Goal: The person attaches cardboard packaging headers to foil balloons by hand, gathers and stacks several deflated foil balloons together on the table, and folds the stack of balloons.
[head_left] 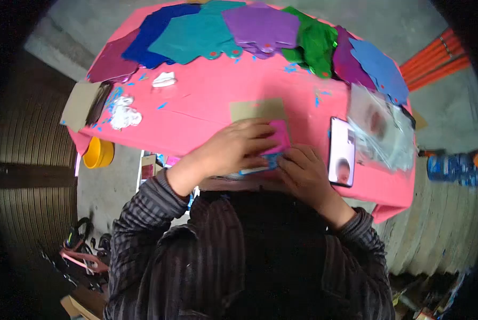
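Note:
Near the front edge of the table, both hands are on a small flat pink piece [279,134] with a blue strip [271,160] along its near side. The fingers of my left hand [240,145] are bent over it and cover much of it. My right hand [306,173] pinches the right end of the blue strip between thumb and fingers. A tan card [257,109] lies flat just beyond, partly under the pink piece. The exact kind of the pink piece cannot be made out.
Shiny coloured sheets, such as a purple stack [263,29] and a green one [309,40], line the far edge of the pink-covered table [196,112]. A phone [342,152] and clear plastic bags [383,128] lie right. White cut-outs [124,113] and brown cards [81,105] lie left.

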Motion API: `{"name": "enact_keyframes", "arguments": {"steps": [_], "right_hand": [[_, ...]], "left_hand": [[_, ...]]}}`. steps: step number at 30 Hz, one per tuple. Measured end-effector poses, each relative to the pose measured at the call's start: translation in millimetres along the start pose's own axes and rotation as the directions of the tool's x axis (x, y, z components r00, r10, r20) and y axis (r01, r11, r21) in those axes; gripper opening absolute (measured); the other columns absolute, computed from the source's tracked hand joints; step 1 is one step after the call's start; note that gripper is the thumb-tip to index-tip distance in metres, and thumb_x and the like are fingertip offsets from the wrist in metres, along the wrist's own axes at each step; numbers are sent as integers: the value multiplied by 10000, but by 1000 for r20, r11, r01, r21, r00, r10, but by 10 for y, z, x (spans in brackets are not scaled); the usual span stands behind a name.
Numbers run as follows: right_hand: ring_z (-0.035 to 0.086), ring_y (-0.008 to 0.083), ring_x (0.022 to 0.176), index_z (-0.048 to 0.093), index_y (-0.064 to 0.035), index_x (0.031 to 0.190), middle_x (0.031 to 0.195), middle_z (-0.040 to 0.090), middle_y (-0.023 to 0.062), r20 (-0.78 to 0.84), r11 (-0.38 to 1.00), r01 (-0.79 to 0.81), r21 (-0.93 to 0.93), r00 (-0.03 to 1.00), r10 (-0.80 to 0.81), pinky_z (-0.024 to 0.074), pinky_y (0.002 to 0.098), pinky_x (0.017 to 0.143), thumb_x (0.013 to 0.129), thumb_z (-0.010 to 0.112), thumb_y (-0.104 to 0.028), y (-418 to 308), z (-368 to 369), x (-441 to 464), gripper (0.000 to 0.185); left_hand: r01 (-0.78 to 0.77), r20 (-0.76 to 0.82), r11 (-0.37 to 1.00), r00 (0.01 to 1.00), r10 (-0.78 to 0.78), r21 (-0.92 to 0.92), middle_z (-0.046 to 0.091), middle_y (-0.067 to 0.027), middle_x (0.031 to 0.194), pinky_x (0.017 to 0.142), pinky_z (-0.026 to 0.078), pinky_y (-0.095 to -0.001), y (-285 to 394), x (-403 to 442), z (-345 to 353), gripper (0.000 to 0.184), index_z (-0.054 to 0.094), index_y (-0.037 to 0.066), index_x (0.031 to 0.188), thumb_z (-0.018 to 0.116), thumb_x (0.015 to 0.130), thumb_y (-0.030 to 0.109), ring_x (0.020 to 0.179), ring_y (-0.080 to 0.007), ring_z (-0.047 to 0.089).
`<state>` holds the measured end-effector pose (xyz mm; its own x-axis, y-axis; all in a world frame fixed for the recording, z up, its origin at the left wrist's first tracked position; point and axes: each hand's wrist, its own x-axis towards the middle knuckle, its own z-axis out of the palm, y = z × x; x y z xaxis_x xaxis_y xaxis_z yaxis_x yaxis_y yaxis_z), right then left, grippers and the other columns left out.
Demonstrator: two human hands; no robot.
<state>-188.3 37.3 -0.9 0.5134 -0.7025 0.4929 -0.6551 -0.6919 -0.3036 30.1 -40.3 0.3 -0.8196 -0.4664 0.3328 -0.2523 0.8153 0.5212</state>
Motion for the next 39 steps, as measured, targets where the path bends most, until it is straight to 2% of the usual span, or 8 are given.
{"name": "enact_keyframes", "arguments": {"steps": [12, 19, 23, 24, 27, 31, 34, 39], "right_hand": [[550, 306, 901, 597, -36, 920, 956, 570, 108, 42, 999, -42, -19, 998, 43, 444, 417, 801, 707, 684, -108, -59, -58, 77, 241], [567, 337, 856, 619, -29, 920, 917, 608, 134, 218, 999, -31, 20, 976, 26, 444, 424, 750, 715, 680, -99, -185, -538, 446, 225], [566, 350, 856, 607, -23, 934, 906, 602, 155, 334, 992, 1, -123, 942, 40, 453, 427, 724, 736, 672, -141, -100, -666, 739, 239], [566, 350, 856, 607, -23, 934, 906, 602, 155, 338, 991, -8, -134, 940, 54, 453, 427, 724, 736, 672, -141, -79, -658, 709, 239], [564, 354, 866, 591, -13, 950, 896, 592, 170, 540, 944, -172, -280, 785, 303, 460, 432, 701, 745, 674, -183, 41, -447, 622, 279], [567, 354, 884, 581, -14, 978, 921, 582, 166, 317, 931, -288, -226, 882, 350, 466, 436, 681, 739, 687, -226, -183, -277, 462, 336], [561, 360, 909, 575, -14, 1022, 966, 579, 167, 315, 946, -228, -229, 902, 294, 463, 439, 714, 724, 700, -231, -208, -176, 360, 389], [545, 372, 958, 559, -11, 1102, 1041, 572, 166, 388, 988, -90, -128, 912, 134, 447, 441, 790, 695, 722, -225, 12, -269, 427, 487]], "left_hand": [[-42, -55, 998, 998, 44, 38, 527, -139, 1257, 1005, 371, -473, 26, -49, 43, 386, 601, 111, 1177, 633, 819, 252, 1205, -360, 445], [-18, -133, 996, 991, 29, 82, 534, -132, 1251, 1016, 365, -472, 11, -85, 169, 352, 615, 104, 1132, 599, 830, 284, 1202, -357, 447], [-78, 22, 983, 997, 75, 169, 539, -132, 1239, 1021, 360, -475, 27, -72, 155, 360, 624, 97, 1097, 603, 807, 309, 1198, -366, 449], [-94, -4, 984, 995, 96, 152, 539, -133, 1236, 1021, 358, -476, 13, -82, 163, 376, 616, 96, 1104, 606, 798, 315, 1197, -368, 448], [-112, -59, 984, 991, 121, 139, 538, -135, 1230, 1023, 354, -479, -24, -105, 152, 409, 600, 96, 1119, 611, 781, 326, 1195, -372, 446], [-45, -3, 988, 999, 46, 151, 521, -134, 1246, 1022, 351, -478, 22, -78, 94, 452, 563, 105, 1175, 618, 784, 325, 1216, -371, 427], [15, -123, 990, 992, 2, 141, 531, -123, 1202, 981, 384, -434, 56, -96, 162, 392, 582, 129, 1149, 611, 809, 323, 1193, -322, 443], [109, -185, 977, 980, -75, 181, 528, -132, 1206, 978, 383, -447, 153, -147, 330, 393, 583, 119, 1144, 605, 813, 329, 1199, -338, 433]]}}
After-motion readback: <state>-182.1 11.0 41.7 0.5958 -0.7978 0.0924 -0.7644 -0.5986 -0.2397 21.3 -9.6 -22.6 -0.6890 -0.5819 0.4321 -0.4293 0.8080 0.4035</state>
